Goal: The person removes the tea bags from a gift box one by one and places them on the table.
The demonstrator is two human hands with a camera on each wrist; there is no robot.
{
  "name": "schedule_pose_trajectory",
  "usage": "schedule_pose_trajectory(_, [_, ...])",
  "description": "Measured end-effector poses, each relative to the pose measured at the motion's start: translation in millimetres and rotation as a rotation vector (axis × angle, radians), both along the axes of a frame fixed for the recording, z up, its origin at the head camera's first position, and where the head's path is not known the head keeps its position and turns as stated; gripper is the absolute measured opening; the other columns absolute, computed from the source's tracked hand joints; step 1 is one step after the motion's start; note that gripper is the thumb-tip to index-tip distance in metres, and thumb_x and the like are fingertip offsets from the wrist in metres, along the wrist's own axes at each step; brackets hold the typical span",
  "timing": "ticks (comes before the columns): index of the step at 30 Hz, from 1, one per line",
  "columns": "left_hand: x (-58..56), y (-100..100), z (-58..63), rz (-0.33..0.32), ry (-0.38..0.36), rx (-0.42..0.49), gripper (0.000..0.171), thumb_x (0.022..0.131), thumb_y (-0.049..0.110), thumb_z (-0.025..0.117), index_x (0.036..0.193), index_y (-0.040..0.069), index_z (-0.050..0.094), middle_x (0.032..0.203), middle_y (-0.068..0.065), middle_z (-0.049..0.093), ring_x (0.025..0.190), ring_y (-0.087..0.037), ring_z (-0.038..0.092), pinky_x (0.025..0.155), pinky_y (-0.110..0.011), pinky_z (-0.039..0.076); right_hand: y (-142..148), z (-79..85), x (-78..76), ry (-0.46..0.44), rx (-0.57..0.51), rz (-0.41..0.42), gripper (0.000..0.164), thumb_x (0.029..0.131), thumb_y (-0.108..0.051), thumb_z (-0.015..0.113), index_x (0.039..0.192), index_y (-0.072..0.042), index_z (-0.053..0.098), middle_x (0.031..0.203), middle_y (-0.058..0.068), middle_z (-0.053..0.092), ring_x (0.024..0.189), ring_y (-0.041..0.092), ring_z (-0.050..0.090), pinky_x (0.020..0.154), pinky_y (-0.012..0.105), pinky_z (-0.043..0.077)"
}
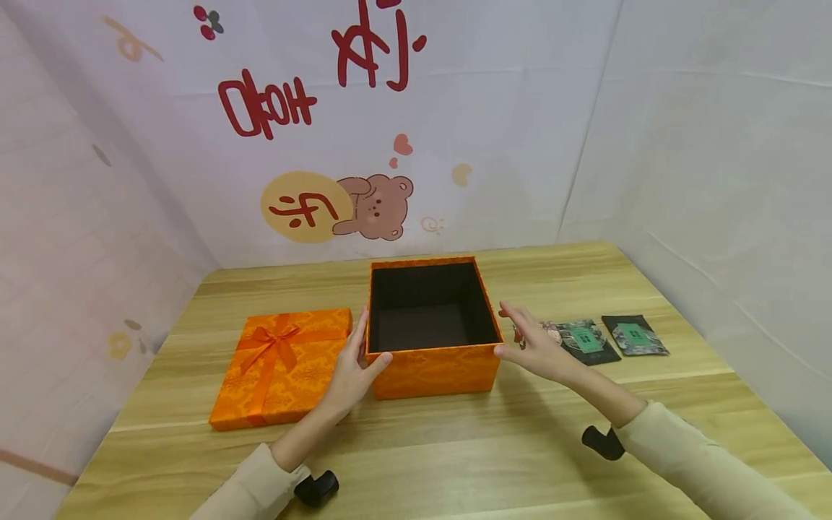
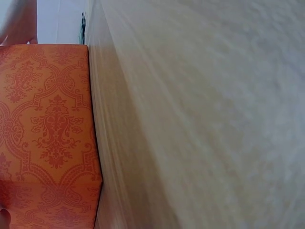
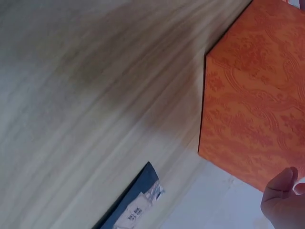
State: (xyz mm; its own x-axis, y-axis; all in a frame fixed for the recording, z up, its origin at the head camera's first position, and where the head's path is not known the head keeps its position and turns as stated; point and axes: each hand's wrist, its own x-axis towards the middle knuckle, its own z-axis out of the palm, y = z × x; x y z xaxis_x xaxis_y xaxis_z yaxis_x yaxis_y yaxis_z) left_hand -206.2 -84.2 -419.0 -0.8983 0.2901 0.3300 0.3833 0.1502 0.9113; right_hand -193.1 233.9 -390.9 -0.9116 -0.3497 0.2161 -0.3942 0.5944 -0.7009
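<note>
An orange patterned gift box [image 1: 435, 373] with a black inside stands lidless on the table. Along its left side lie the fairly straight fingers of my left hand [image 1: 351, 368], the thumb at the near corner. My right hand [image 1: 538, 348] is at the right side, its thumb by the near right corner and its fingers loosely bent. In the left wrist view, the box wall [image 2: 47, 114] fills the left part. The right wrist view shows the right hand [image 3: 286, 200] beside the box's lower edge; whether it touches is unclear.
The orange lid [image 1: 292, 368] with a ribbon bow lies left of the box. Dark packets with green labels, one nearer [image 1: 587, 339] and one farther right [image 1: 634, 336], lie on the wooden table [image 1: 448, 455]. White printed cloth [image 1: 507, 130] hangs behind and at the sides.
</note>
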Motion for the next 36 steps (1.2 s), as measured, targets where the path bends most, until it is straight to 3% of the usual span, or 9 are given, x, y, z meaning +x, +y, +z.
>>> schedule_pose_trajectory(5, [-1.6,1,1.6,-0.005,-0.009,-0.003,0.080,0.087,0.006,0.060,0.147,0.009,0.009,0.152,-0.009,0.011,0.131,-0.027,0.032,0.087,-0.012,0.041,-6,-2.7,1.9,0.001,0.024,-0.030,0.085,0.083,-0.033,0.066,0.142,0.005,0.019,0.137,0.023,0.031,0.079,0.020,0.038,0.056,0.022,0.034])
schedule_pose_trajectory(8, [1.0,2,8.2,-0.015,-0.024,0.004,0.079,0.087,0.004,0.059,0.147,0.006,0.007,0.152,-0.012,0.010,0.133,-0.029,0.029,0.097,-0.024,0.037,-10,-4.5,3.4,-0.042,0.024,-0.044,0.089,0.083,-0.036,0.066,0.144,0.002,0.014,0.144,0.022,0.023,0.085,0.025,0.041,0.060,0.027,0.038])
schedule_pose_trajectory(11, [6.6,3,19.4,-0.013,-0.033,-0.004,0.078,0.087,0.002,0.059,0.146,0.002,0.007,0.152,-0.016,0.009,0.134,-0.031,0.024,0.100,-0.032,0.031,-13,-7.1,4.8,-0.075,0.012,-0.051,0.091,0.083,-0.037,0.065,0.146,0.000,0.009,0.148,0.023,0.014,0.109,0.037,0.040,0.077,0.042,0.047])
schedule_pose_trajectory(15, [11.7,6,31.2,-0.010,-0.030,-0.024,0.077,0.087,0.000,0.058,0.145,-0.001,0.007,0.151,-0.018,0.009,0.135,-0.031,0.023,0.101,-0.037,0.031,-16,-9.5,5.1,-0.040,-0.004,-0.061,0.090,0.083,-0.034,0.066,0.146,-0.001,0.010,0.149,0.023,0.014,0.132,0.043,0.018,0.095,0.063,0.030])
schedule_pose_trajectory(18, [11.6,7,33.6,-0.018,-0.025,-0.026,0.077,0.087,-0.002,0.057,0.145,-0.001,0.006,0.151,-0.019,0.008,0.134,-0.032,0.024,0.100,-0.037,0.032,-19,-10.9,3.4,0.015,-0.022,-0.049,0.088,0.082,-0.029,0.068,0.146,-0.002,0.013,0.148,0.021,0.019,0.132,0.042,0.019,0.098,0.066,0.021])
schedule_pose_trajectory(20, [11.2,8,33.5,-0.018,-0.023,-0.033,0.077,0.087,-0.001,0.056,0.145,-0.001,0.006,0.151,-0.019,0.008,0.133,-0.033,0.026,0.099,-0.034,0.037,-21,-11.3,2.8,0.039,-0.030,-0.043,0.087,0.082,-0.028,0.068,0.146,-0.002,0.015,0.148,0.020,0.021,0.131,0.041,0.020,0.099,0.067,0.015])
schedule_pose_trajectory(27, [9.7,5,29.6,-0.025,-0.040,0.003,0.077,0.087,-0.001,0.056,0.145,0.000,0.005,0.151,-0.018,0.006,0.134,-0.033,0.023,0.100,-0.035,0.031,-26,-11.6,2.1,0.034,-0.036,-0.054,0.084,0.084,-0.029,0.065,0.146,-0.003,0.014,0.149,0.020,0.018,0.132,0.043,0.018,0.100,0.067,0.010])
schedule_pose_trajectory(33, [-1.6,0,10.5,-0.029,-0.037,0.043,0.079,0.088,0.000,0.057,0.147,0.007,0.006,0.152,-0.012,0.006,0.133,-0.032,0.028,0.099,-0.036,0.034,-31,-11.1,1.2,0.016,-0.043,-0.060,0.084,0.085,-0.029,0.064,0.146,-0.004,0.013,0.150,0.019,0.016,0.132,0.044,0.017,0.100,0.067,0.011])
schedule_pose_trajectory(36, [-4.8,-1,4.7,-0.016,-0.024,0.036,0.079,0.088,0.002,0.058,0.147,0.011,0.006,0.153,-0.009,0.008,0.130,-0.030,0.033,0.097,-0.030,0.039,-33,-10.5,0.3,0.013,-0.048,-0.057,0.084,0.085,-0.029,0.064,0.146,-0.003,0.012,0.150,0.019,0.015,0.132,0.043,0.017,0.100,0.067,0.011])
